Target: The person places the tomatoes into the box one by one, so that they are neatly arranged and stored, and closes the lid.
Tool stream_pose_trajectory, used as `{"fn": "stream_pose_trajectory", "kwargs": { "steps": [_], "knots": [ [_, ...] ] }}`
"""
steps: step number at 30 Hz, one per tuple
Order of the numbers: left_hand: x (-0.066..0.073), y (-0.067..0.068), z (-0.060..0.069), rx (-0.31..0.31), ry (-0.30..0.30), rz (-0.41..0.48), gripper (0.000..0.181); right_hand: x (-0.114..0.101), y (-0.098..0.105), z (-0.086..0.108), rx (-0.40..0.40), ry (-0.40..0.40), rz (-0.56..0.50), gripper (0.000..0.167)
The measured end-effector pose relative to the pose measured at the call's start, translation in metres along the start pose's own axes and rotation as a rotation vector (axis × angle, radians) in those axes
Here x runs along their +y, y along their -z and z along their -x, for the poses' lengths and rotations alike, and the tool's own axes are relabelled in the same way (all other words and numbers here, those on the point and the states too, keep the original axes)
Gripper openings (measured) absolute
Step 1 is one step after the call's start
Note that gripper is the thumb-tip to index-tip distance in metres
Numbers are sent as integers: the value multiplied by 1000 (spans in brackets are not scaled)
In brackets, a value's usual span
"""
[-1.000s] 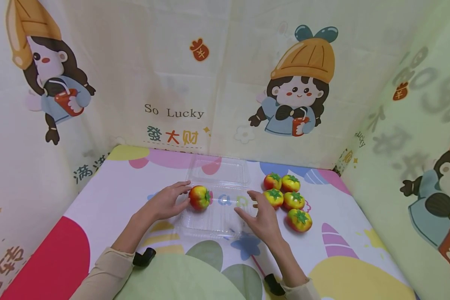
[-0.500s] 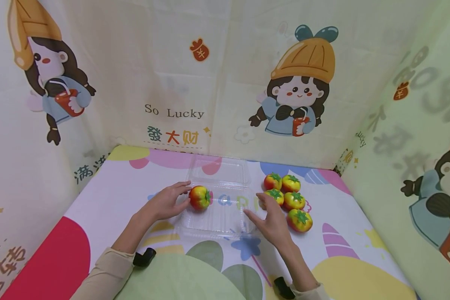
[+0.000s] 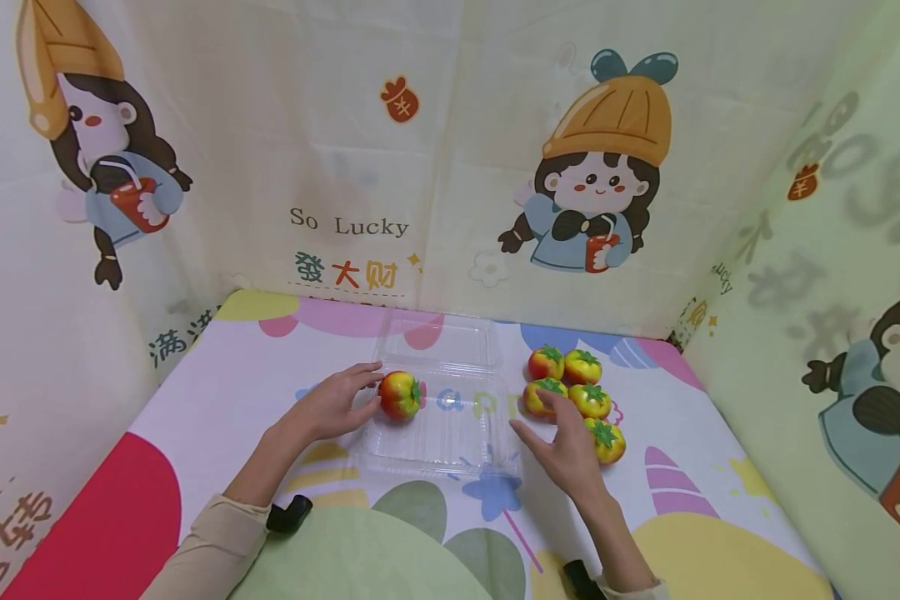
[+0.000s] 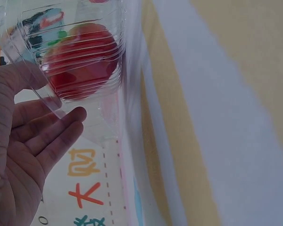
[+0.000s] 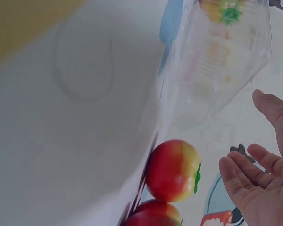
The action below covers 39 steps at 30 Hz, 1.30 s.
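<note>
A clear plastic clamshell box point(image 3: 435, 450) lies with its lid point(image 3: 438, 342) folded back behind it. In its left part sits one red-and-yellow persimmon point(image 3: 400, 396) with green leaves. My left hand point(image 3: 333, 404) rests at the box's left edge, thumb and fingers apart beside the persimmon; in the left wrist view its fingertips touch the clear rim. My right hand point(image 3: 570, 450) is right of the box, empty, with thumb and fingers spread. It hovers before a group of several like persimmons point(image 3: 589, 401) and partly covers the nearer ones.
A patterned cloth point(image 3: 690, 533) covers the table. Printed curtains point(image 3: 450, 167) enclose the back and both sides. Black straps or mounts point(image 3: 288, 514) show at the wrists.
My right hand has moved right, away from over the box's right side toward the persimmon group. My left hand, the box and the persimmon in it have stayed put.
</note>
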State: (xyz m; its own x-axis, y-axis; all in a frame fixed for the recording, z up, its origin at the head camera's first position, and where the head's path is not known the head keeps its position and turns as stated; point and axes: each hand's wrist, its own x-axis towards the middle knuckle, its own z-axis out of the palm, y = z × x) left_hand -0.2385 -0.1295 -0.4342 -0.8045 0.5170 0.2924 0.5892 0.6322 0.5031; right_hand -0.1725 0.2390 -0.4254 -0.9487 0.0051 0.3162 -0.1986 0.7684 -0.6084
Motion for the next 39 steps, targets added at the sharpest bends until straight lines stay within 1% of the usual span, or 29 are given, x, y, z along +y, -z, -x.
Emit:
{"fn": "stream_pose_trajectory", "kwargs": {
  "steps": [8, 15, 21, 29, 31, 39],
  "knots": [
    [0, 0, 0, 2, -2, 0, 42, 9, 10, 0, 36, -12, -14, 64],
    [0, -1, 0, 8, -4, -1, 41, 17, 21, 0, 47, -77, 30, 65],
    [1, 0, 0, 3, -2, 5, 41, 25, 27, 1, 71, -75, 42, 62],
    [-1, -1, 0, 5, -2, 1, 41, 39, 34, 4, 99, -109, 47, 59],
    [-1, -1, 0, 5, -2, 0, 41, 42, 35, 4, 99, -118, 47, 59],
    [-2, -2, 0, 13, -7, 11, 41, 52, 42, 6, 67, -197, 33, 65]
  ]
}}
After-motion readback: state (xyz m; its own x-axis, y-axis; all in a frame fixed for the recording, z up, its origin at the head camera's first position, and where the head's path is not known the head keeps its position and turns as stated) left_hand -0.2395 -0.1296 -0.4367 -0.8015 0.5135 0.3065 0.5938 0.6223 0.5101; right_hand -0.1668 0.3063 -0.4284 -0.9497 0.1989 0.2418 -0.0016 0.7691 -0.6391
